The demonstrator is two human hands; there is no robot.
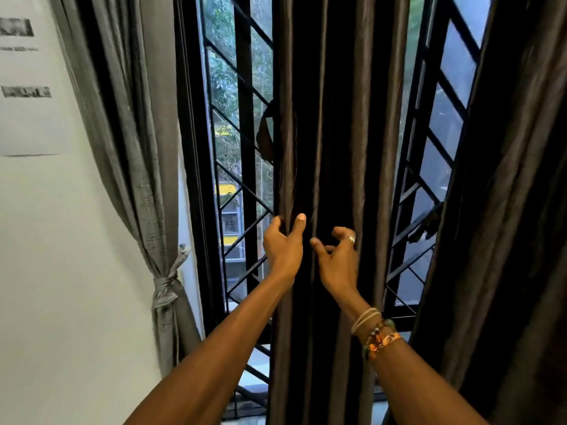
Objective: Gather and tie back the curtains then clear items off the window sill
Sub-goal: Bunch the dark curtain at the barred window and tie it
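A dark brown curtain hangs in folds down the middle of the window. My left hand grips its left edge, fingers curled behind the fabric and thumb on the front. Just to the right, my right hand has its fingers hooked round a fold of the same curtain, thumb pointing left. A grey curtain at the left is gathered and tied with a grey band. Another dark curtain hangs at the right. The window sill is hidden behind the fabric and my arms.
Black window bars with diagonal struts stand behind the curtains on both sides. A white wall with a paper sheet is at the left. A dark object hangs on the bars beside the middle curtain.
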